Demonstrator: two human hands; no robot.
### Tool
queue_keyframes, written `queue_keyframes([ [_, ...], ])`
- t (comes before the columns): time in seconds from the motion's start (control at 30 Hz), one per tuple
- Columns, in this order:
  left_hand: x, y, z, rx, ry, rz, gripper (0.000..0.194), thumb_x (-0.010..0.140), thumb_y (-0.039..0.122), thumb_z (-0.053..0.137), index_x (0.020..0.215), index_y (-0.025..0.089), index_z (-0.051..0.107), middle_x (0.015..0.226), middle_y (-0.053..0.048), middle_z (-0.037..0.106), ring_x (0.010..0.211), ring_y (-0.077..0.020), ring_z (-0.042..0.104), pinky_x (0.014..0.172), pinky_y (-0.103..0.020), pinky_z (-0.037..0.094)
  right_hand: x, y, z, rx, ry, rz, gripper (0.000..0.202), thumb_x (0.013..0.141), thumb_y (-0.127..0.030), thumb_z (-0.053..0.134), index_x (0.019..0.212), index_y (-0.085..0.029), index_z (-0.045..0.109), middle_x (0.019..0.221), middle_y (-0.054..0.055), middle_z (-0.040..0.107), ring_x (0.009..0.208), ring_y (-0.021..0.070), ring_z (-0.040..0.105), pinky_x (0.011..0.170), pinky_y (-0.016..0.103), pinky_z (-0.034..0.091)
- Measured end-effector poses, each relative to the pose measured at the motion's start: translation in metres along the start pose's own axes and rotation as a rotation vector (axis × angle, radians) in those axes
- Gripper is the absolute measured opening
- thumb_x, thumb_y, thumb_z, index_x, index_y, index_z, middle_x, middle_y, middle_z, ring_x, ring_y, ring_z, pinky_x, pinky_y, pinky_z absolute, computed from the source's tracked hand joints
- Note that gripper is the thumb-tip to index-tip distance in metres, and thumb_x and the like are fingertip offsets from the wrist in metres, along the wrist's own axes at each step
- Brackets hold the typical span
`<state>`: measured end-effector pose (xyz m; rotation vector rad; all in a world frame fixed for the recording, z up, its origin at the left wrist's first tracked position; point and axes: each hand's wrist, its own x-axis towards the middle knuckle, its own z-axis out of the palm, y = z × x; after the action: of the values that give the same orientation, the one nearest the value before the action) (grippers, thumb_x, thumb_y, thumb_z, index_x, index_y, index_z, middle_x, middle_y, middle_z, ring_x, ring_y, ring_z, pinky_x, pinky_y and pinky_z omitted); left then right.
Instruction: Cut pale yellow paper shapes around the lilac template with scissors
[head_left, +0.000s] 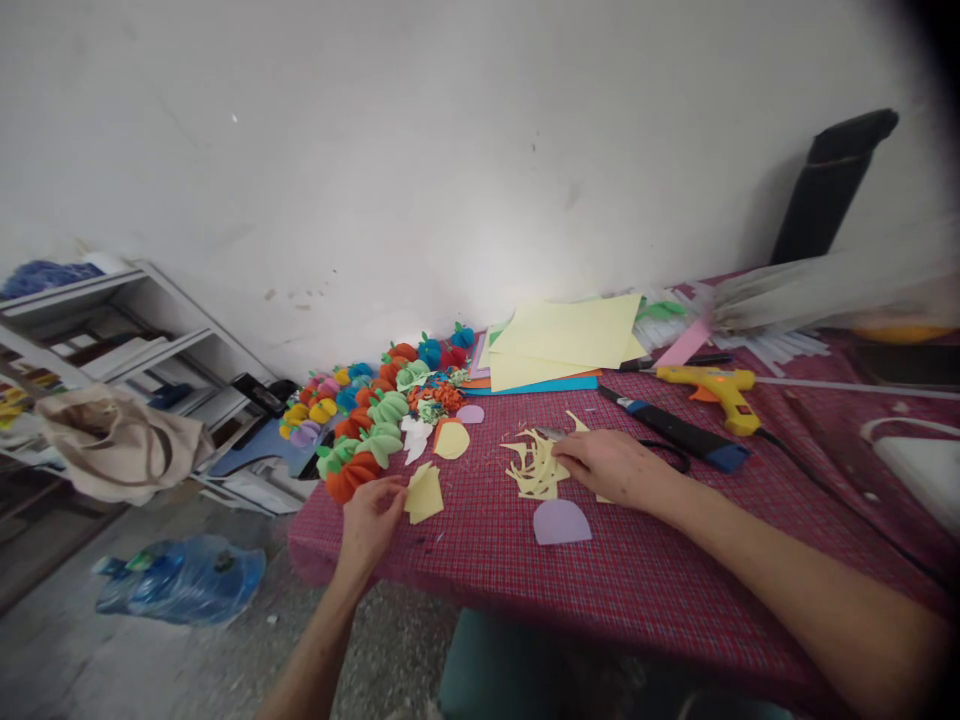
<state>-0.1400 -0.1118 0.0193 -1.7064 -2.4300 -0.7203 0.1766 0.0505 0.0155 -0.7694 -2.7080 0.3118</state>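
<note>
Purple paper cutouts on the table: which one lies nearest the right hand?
The large purple half-round piece, lying on the red checked cloth just below the right hand. The other, a small purple oval, lies farther back by the paper flowers.

**Layout of the table**

Paper pieces [424, 492] lie at the table [637, 580] near-left edge, touching the left hand [369, 520]. Paper balls [375, 410] sit behind them. Right hand [611, 465] rests beside paper scraps [536, 465]; glue gun [712, 390] and paper sheets [562, 340] lie behind. A shelf [112, 340] stands left.

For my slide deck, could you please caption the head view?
Left hand holds folded yellow paper; right hand rests on yellow scraps on a red checked tablecloth.
</note>
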Motion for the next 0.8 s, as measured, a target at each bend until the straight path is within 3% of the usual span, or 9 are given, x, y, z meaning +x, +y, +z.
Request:
queue_keyframes([
  [0.17, 0.004, 0.013, -0.012, 0.152, 0.325, 0.051, 0.022, 0.077, 0.033, 0.046, 0.077, 0.020, 0.063, 0.088, -0.005, 0.066, 0.085, -0.0194, 0.056, 0.081, -0.031, 0.039, 0.000, 0.001, -0.004, 0.032, 0.070, 0.112, 0.026, 0.085, -0.026, 0.038, 0.090, -0.022, 0.063, 0.081, 0.005, 0.067, 0.075, 0.0189, 0.060, 0.064, 0.025, 0.037],
  [0.3, 0.013, 0.031, -0.010, 0.139, 0.365, 0.043, 0.022, 0.078, 0.032, 0.045, 0.078, 0.019, 0.062, 0.083, -0.005, 0.065, 0.083, -0.0191, 0.057, 0.078, -0.030, 0.040, 0.000, 0.000, -0.006, 0.147, 0.122, 0.154, 0.026, 0.084, -0.026, 0.040, 0.089, -0.021, 0.065, 0.080, 0.005, 0.067, 0.074, 0.0185, 0.060, 0.065, 0.025, 0.037],
  [0.43, 0.017, 0.057, -0.005, -0.035, 0.418, 0.000, 0.021, 0.078, 0.034, 0.045, 0.083, 0.019, 0.060, 0.087, -0.004, 0.065, 0.084, -0.0176, 0.058, 0.075, -0.027, 0.043, 0.001, -0.005, -0.004, 0.393, 0.145, 0.181, 0.024, 0.082, -0.031, 0.043, 0.082, -0.020, 0.065, 0.068, 0.003, 0.065, 0.063, 0.0159, 0.057, 0.059, 0.024, 0.038],
  [0.5, 0.016, 0.075, 0.002, -0.088, 0.451, 0.087, 0.018, 0.078, 0.033, 0.048, 0.081, 0.019, 0.059, 0.090, -0.004, 0.064, 0.088, -0.0175, 0.057, 0.078, -0.028, 0.043, 0.000, -0.011, -0.004, 0.674, 0.106, 0.220, 0.029, 0.082, -0.038, 0.043, 0.077, -0.017, 0.063, 0.065, 0.003, 0.063, 0.059, 0.0142, 0.056, 0.053, 0.022, 0.039],
  [0.57, 0.013, 0.096, 0.012, -0.103, 0.480, 0.206, 0.014, 0.077, 0.030, 0.050, 0.081, 0.020, 0.060, 0.092, -0.005, 0.065, 0.090, -0.0178, 0.057, 0.081, -0.031, 0.042, -0.001, -0.019, -0.006, 1.056, -0.018, 0.265, 0.037, 0.081, -0.046, 0.042, 0.079, -0.014, 0.061, 0.073, 0.005, 0.064, 0.059, 0.0137, 0.058, 0.047, 0.021, 0.040],
  [0.67, 0.006, 0.128, 0.034, -0.082, 0.434, 0.479, 0.009, 0.075, 0.022, 0.054, 0.080, 0.021, 0.062, 0.087, -0.005, 0.066, 0.086, -0.0180, 0.057, 0.082, -0.034, 0.040, -0.002, -0.028, -0.007, 1.505, -0.102, 0.321, 0.043, 0.079, -0.052, 0.044, 0.090, -0.014, 0.059, 0.084, 0.008, 0.064, 0.067, 0.0150, 0.061, 0.049, 0.020, 0.043],
  [0.8, -0.004, 0.161, 0.055, -0.133, 0.403, 0.761, 0.017, 0.071, 0.015, 0.059, 0.086, 0.022, 0.063, 0.088, -0.004, 0.068, 0.086, -0.0196, 0.057, 0.079, -0.035, 0.039, 0.000, -0.025, 0.000, 1.591, 0.023, 0.332, 0.033, 0.070, -0.040, 0.063, 0.086, -0.012, 0.062, 0.076, 0.005, 0.064, 0.061, 0.0107, 0.058, 0.051, 0.019, 0.043],
])
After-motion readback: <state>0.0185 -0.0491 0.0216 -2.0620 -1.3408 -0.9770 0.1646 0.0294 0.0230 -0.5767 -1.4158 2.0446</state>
